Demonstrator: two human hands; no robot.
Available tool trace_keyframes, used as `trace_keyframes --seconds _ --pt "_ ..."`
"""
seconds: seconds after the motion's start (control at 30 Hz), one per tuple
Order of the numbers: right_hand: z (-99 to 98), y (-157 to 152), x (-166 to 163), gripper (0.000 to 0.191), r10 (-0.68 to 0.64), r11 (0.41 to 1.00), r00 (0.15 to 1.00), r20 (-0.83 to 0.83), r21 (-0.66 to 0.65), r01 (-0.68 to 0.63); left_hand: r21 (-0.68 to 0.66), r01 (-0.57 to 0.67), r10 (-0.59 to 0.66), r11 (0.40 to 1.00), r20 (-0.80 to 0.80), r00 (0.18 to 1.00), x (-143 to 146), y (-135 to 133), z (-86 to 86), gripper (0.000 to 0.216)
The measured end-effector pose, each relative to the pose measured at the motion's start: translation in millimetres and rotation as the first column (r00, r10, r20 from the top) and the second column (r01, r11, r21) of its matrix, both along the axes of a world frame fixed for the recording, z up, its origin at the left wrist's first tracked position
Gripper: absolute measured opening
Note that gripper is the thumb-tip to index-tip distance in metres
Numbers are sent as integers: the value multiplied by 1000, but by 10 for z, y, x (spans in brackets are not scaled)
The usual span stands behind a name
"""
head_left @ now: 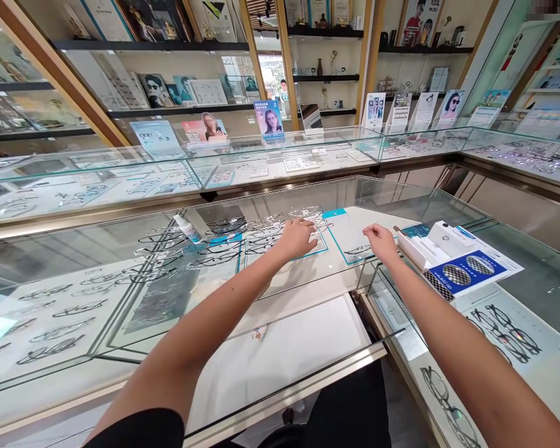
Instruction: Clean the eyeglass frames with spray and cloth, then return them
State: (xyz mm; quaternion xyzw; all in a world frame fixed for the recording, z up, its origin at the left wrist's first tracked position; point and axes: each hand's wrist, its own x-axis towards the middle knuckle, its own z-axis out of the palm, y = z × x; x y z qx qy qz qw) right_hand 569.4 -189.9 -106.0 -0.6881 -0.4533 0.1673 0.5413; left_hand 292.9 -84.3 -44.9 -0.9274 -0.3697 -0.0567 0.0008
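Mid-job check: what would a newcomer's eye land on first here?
Probably the left hand, over the rows of eyeglasses at the glass counter, and the right hand, curled, to its right. Then the checkered blue card, right of the right hand, and the white bottle, left of the left hand.

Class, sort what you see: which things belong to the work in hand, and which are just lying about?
Likely in use:
eyeglasses near the left hand
single pair near the right hand

Apparently lying about:
white bottle
blue checkered card
standing poster
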Motion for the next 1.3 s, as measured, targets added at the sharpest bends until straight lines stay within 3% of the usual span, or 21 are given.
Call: trace_keyframes --seconds 0.17,0.27,0.37,0.5,0.6,0.7,0.77,0.9,1.0,1.17,1.3 --pt "-8 10 -1 21 5 1000 1000 -14 -11 -5 -21 -10 10 1000 -11 1000 97 62 -35 37" --pt "-21 26 9 22 4 1000 999 -41 -2 -4 -10 29 -28 1000 70 997 100 -89 49 38" --pt "-34 43 22 23 -1 1000 998 -69 14 2 -64 119 -103 991 210 972 22 -470 204 39" --pt "-52 57 25 23 -9 1000 996 -88 22 11 -341 286 -189 896 289 938 -203 -1171 318 41" --pt "-59 57 13 23 -8 1000 996 -88 21 10 -504 300 -220 810 213 952 -336 -1573 157 41" --pt "-58 53 5 23 -7 1000 997 -83 17 9 -569 222 -200 792 102 974 -326 -1685 -210 41" --pt "-57 50 6 22 -6 1000 997 -80 12 7 -534 156 -154 831 49 987 -236 -1585 -498 44" --pt "-57 54 9 20 1 1000 996 -86 10 0 -310 30 -8 950 73 997 74 -1104 -1005 51" --pt "-52 56 -2 20 1 1000 996 -94 20 1 -202 -26 56 979 144 988 374 -665 -1269 58" --pt "-17 44 -20 20 15 999 991 -131 33 -11 -171 -56 90 984 202 975 956 -88 -1495 65" --pt "-9 34 -9 22 10 999 985 -175 44 -2 -157 8 26 988 210 977 1441 168 -1571 65"
